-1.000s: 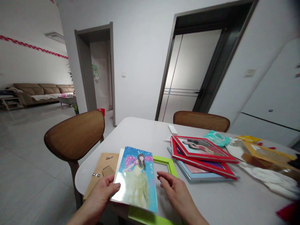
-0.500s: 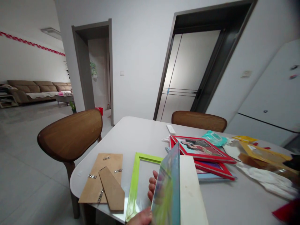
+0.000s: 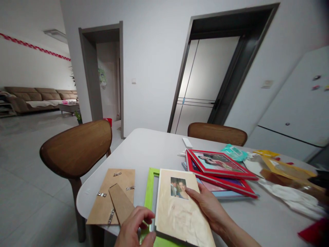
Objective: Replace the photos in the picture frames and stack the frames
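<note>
My right hand grips a cream sheet by its right side, a finger lying on the small photo stuck to it. The sheet faces up over the lime-green picture frame and hides most of it. At the sheet's lower left edge, my left hand has its fingers apart and bent, holding nothing. Just beyond that hand lies the brown backing board with metal clips. Its stand leg is partly covered by my left hand.
Red picture frames are stacked to the right, with a light blue frame beneath. Behind them are a teal packet and a white remote-like object. Brown packaging and white cloth lie farther right. A wooden chair stands left.
The upright clear pane and white board seen edge-on have given way to the cream sheet facing up over the green frame. My right arm now shows, and my left hand is off to the left, apart.
</note>
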`<act>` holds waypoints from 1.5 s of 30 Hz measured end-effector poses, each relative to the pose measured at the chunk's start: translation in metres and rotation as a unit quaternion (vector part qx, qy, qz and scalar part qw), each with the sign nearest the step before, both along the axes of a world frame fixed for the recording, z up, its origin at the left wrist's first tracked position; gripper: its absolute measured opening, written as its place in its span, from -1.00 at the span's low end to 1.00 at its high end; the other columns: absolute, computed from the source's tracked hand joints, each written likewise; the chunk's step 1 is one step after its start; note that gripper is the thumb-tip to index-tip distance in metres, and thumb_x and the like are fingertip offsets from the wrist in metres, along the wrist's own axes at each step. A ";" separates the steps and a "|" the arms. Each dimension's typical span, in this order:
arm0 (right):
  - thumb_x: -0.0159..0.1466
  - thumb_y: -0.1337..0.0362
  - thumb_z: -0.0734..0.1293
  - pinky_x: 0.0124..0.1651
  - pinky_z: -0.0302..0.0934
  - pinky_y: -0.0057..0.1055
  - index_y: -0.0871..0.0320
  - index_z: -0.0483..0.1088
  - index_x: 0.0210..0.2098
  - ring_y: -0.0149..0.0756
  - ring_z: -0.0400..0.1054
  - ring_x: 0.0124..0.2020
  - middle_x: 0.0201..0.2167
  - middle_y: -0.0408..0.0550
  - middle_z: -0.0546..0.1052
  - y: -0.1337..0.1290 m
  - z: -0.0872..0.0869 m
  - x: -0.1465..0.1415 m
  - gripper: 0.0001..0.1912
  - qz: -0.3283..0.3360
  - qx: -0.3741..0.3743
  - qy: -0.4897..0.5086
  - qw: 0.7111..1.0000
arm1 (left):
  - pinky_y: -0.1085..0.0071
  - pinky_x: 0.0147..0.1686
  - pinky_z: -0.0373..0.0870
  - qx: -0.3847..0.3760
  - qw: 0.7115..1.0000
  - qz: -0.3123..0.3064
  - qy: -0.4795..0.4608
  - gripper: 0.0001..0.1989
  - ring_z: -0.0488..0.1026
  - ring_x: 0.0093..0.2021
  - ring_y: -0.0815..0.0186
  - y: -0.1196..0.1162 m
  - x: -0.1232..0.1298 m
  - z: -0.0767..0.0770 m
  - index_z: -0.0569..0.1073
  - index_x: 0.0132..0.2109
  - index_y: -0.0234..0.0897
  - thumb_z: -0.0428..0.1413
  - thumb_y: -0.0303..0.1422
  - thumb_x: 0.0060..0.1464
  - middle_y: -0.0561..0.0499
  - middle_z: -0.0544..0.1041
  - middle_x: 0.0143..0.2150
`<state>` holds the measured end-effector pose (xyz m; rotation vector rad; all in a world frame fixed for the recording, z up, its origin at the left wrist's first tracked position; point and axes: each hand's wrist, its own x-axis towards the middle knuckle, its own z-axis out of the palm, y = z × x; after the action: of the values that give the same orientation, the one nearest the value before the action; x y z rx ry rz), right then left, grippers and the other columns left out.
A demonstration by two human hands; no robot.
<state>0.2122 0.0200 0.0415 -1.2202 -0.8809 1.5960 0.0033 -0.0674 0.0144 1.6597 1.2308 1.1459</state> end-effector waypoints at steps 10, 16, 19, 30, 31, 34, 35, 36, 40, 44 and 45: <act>-0.01 0.23 0.29 -0.32 0.29 -0.24 0.21 0.17 -0.14 -0.16 0.43 -0.40 -0.36 0.02 0.52 0.003 -0.009 -0.014 -0.56 0.041 0.050 -0.066 0.996 | 0.28 -0.08 0.27 0.167 0.948 -0.030 0.268 -0.67 0.28 -0.03 0.16 0.017 0.007 -0.016 0.35 -0.15 -0.26 0.10 -0.42 -0.16 -0.14 0.35 -0.03; 0.12 0.20 0.08 -0.33 0.25 -0.39 0.25 0.25 -0.18 -0.23 0.41 -0.32 -0.29 0.06 0.50 0.010 -0.007 -0.011 -0.65 0.098 0.139 -0.323 0.931 | 0.26 -0.15 0.30 0.174 0.931 -0.052 0.315 -0.75 0.31 -0.09 0.16 0.016 0.009 -0.005 0.36 -0.20 -0.24 0.09 -0.40 -0.11 -0.11 0.39 -0.09; 0.11 0.29 0.02 -0.27 0.19 -0.43 0.25 0.33 -0.30 -0.24 0.38 -0.27 -0.29 0.09 0.50 0.017 -0.004 -0.005 -0.67 0.111 0.207 -0.540 0.808 | 0.28 -0.17 0.30 0.173 0.925 -0.056 0.333 -0.79 0.34 -0.12 0.19 0.017 0.013 -0.001 0.37 -0.24 -0.22 0.08 -0.46 -0.12 -0.07 0.42 -0.13; 0.11 0.15 0.11 -0.39 0.10 -0.29 0.21 0.34 -0.31 -0.06 0.37 -0.36 -0.41 0.16 0.49 0.013 -0.006 -0.001 -0.68 0.097 0.202 -0.702 0.676 | 0.29 -0.21 0.32 0.188 0.910 -0.049 0.366 -0.79 0.39 -0.20 0.21 0.020 0.024 0.001 0.40 -0.30 -0.24 -0.01 -0.52 -0.14 -0.05 0.46 -0.22; 0.10 0.16 0.12 -0.39 0.10 -0.28 0.21 0.34 -0.30 -0.05 0.37 -0.37 -0.41 0.16 0.49 0.014 -0.006 -0.001 -0.69 0.095 0.202 -0.709 0.669 | 0.27 -0.21 0.32 0.180 0.908 -0.050 0.375 -0.81 0.39 -0.20 0.19 0.020 0.025 0.002 0.40 -0.31 -0.25 0.00 -0.52 -0.14 -0.06 0.47 -0.22; 0.10 0.17 0.12 -0.37 0.11 -0.25 0.23 0.33 -0.27 -0.03 0.36 -0.36 -0.41 0.17 0.49 0.014 -0.008 -0.001 -0.69 0.098 0.201 -0.719 0.658 | 0.23 -0.15 0.32 0.176 0.900 -0.059 0.395 -0.78 0.37 -0.12 0.14 0.019 0.018 0.002 0.40 -0.23 -0.27 0.02 -0.47 -0.11 -0.12 0.45 -0.12; 0.12 0.17 0.11 -0.36 0.12 -0.25 0.22 0.32 -0.24 -0.04 0.36 -0.34 -0.40 0.16 0.48 0.013 -0.007 -0.003 -0.67 0.097 0.205 -0.716 0.660 | 0.21 -0.12 0.32 0.186 0.896 -0.063 0.398 -0.74 0.35 -0.07 0.11 0.017 0.010 0.002 0.39 -0.17 -0.28 0.04 -0.41 -0.09 -0.15 0.42 -0.06; 0.13 0.17 0.11 -0.34 0.12 -0.26 0.21 0.32 -0.21 -0.06 0.36 -0.33 -0.37 0.14 0.48 0.010 -0.006 -0.006 -0.66 0.098 0.213 -0.706 0.669 | 0.20 -0.08 0.30 0.197 0.892 -0.062 0.401 -0.66 0.31 -0.01 0.09 0.014 -0.001 0.000 0.36 -0.10 -0.28 0.06 -0.33 -0.09 -0.18 0.38 0.00; 0.13 0.22 0.12 -0.18 0.10 -0.32 0.18 0.28 -0.10 -0.19 0.28 -0.20 -0.21 0.07 0.42 -0.014 0.003 -0.047 -0.64 0.136 0.317 -0.587 0.732 | 0.10 -0.01 0.21 0.178 0.875 0.055 0.446 -0.38 0.17 0.10 0.04 -0.002 -0.071 -0.012 0.19 0.09 -0.16 0.14 -0.26 -0.16 -0.17 0.21 0.13; 0.00 0.10 0.25 -0.11 0.03 -0.15 0.11 0.31 -0.14 -0.09 0.19 -0.19 -0.27 0.03 0.39 -0.041 0.000 -0.116 -0.57 0.228 0.405 -0.510 0.724 | 0.19 -0.11 0.33 0.163 0.858 0.147 0.463 -0.53 0.32 -0.01 0.06 -0.010 -0.135 -0.027 0.35 -0.02 -0.16 0.13 -0.32 -0.17 -0.15 0.34 0.04; -0.09 0.06 0.30 -0.12 0.02 -0.09 0.13 0.32 -0.19 -0.05 0.18 -0.20 -0.27 0.05 0.37 -0.044 -0.003 -0.132 -0.52 0.235 0.406 -0.514 0.718 | 0.26 -0.12 0.35 0.161 0.861 0.146 0.460 -0.59 0.36 -0.05 0.11 -0.009 -0.144 -0.028 0.39 -0.06 -0.15 0.11 -0.31 -0.14 -0.12 0.38 0.01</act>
<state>0.0804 -0.0238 0.0387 -1.1758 -2.4430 0.4835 -0.1408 -0.0765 -0.0138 2.4806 2.0072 0.7207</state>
